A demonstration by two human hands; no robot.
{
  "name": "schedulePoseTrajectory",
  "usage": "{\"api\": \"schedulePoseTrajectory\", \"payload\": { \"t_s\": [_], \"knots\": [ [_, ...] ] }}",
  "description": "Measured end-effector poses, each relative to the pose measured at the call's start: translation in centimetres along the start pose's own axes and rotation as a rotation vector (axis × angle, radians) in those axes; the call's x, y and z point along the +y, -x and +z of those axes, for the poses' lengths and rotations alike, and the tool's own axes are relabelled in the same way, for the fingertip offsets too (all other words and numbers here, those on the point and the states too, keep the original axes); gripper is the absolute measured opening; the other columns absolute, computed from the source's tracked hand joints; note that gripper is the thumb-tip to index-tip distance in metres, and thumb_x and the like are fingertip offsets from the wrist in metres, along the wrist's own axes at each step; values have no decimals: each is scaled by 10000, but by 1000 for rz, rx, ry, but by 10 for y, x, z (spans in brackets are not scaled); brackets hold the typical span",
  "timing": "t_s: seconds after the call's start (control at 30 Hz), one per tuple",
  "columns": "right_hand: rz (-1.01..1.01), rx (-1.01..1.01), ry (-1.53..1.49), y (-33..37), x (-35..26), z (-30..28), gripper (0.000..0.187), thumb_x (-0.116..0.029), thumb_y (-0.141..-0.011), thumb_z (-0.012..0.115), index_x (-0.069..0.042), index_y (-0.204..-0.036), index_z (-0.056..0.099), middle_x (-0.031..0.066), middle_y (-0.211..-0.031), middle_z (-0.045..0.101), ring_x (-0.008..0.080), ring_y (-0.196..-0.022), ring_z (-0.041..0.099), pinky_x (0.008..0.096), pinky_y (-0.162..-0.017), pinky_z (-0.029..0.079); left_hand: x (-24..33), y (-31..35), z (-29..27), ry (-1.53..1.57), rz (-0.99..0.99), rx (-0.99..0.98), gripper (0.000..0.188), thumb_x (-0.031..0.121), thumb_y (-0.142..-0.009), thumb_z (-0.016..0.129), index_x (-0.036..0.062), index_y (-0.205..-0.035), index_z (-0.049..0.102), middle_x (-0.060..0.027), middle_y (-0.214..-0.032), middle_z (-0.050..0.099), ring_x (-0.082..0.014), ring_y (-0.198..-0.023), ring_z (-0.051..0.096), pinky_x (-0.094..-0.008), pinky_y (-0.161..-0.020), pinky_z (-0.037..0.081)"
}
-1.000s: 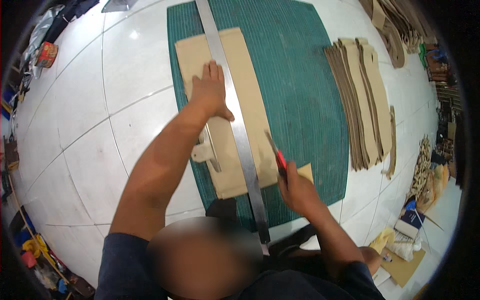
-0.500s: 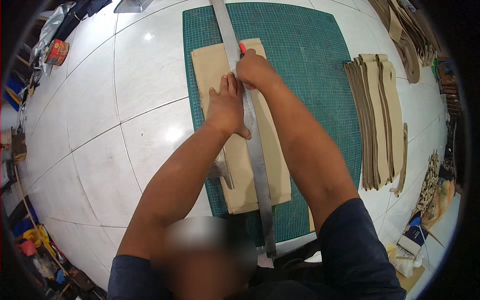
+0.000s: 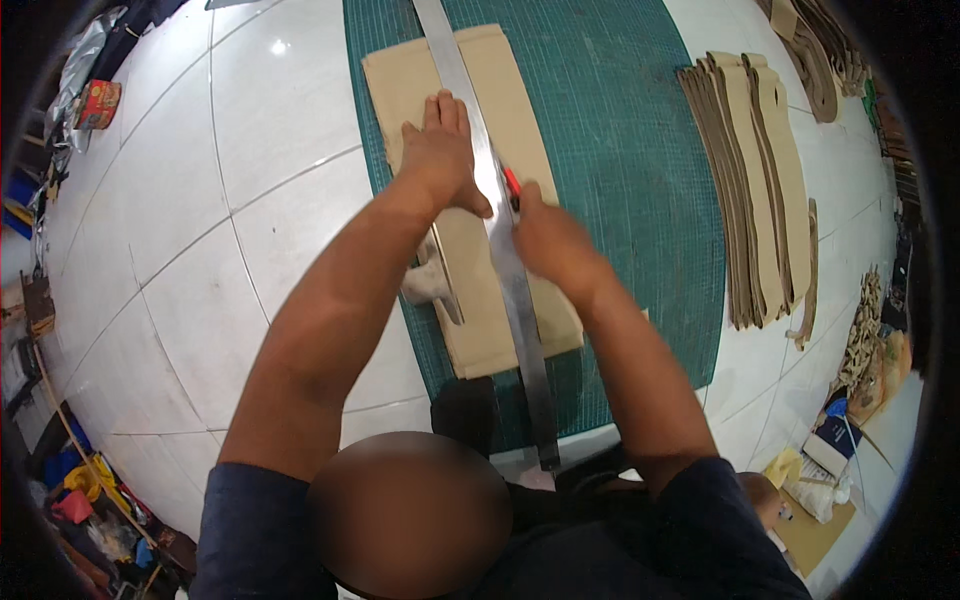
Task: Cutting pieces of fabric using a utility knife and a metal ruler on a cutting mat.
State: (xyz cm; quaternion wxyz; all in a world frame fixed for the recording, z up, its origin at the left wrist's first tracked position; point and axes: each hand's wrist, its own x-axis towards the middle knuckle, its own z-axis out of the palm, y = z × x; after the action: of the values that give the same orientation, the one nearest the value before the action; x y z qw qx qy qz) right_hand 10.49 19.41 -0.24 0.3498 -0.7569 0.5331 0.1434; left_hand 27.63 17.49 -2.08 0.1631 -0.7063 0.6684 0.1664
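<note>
A folded stack of beige fabric or leather lies lengthwise over a green cutting mat. Along its length runs a long steel ruler, reaching past the stack at both ends. My left hand lies flat, fingers stretched, on the stack, its thumb side against the ruler. At the ruler's right edge my right hand is closed round a red and black cutter knife; its blade is hidden. A greyish metal tool rests on the stack's left edge, beside my left forearm.
Folded beige strips lie right of the mat, with more strips farther back. White floor tiles surround the mat. A red tin stands far left. Scraps and bags lie at the lower right, mixed clutter at the lower left.
My right hand has drawn the knife toward me along the ruler's right edge. My left hand stays flat on the stack and ruler. The whole view has shifted slightly.
</note>
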Motion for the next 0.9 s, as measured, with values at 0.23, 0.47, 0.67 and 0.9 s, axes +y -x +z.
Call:
{"api": "schedulePoseTrajectory", "payload": {
  "t_s": [0.23, 0.47, 0.67, 0.9],
  "knots": [
    [202, -236, -3, 186, 60, 62, 312, -147, -927, 489, -19, -1188, 378, 288, -897, 667, 457, -867, 666, 559, -764, 511, -3, -8, 4, 49, 20, 94, 1501, 586, -423, 888, -70, -1517, 97, -243, -1608, 80, -378, -1493, 127, -562, -1130, 315],
    [168, -311, 91, 261, 92, 61, 255, -120, -924, 506, -19, -1125, 385, 283, -815, 660, 460, -770, 668, 563, -662, 514, 0, -7, 3, 3, -7, 57, 1444, 598, -490, 876, -61, -1524, 113, -230, -1607, 110, -355, -1498, 132, -544, -1109, 342],
    [-10, 130, -36, 122, 50, -18, 295, -209, -959, 528, 6, -1113, 396, 293, -771, 631, 497, -716, 621, 585, -637, 477, -2, 1, 3, 9, -36, 59, 1458, 612, -473, 884, -72, -1516, 129, -229, -1594, 150, -372, -1487, 151, -571, -1091, 343],
    [1, 231, -65, -83, -39, -67, 385, -235, -919, 469, 18, -1208, 453, 326, -1084, 636, 472, -1044, 620, 551, -919, 466, -3, 7, -6, 7, -8, -3, 1472, 654, -477, 868, -67, -1523, 127, -240, -1612, 104, -369, -1501, 113, -560, -1112, 315]
  ]
}}
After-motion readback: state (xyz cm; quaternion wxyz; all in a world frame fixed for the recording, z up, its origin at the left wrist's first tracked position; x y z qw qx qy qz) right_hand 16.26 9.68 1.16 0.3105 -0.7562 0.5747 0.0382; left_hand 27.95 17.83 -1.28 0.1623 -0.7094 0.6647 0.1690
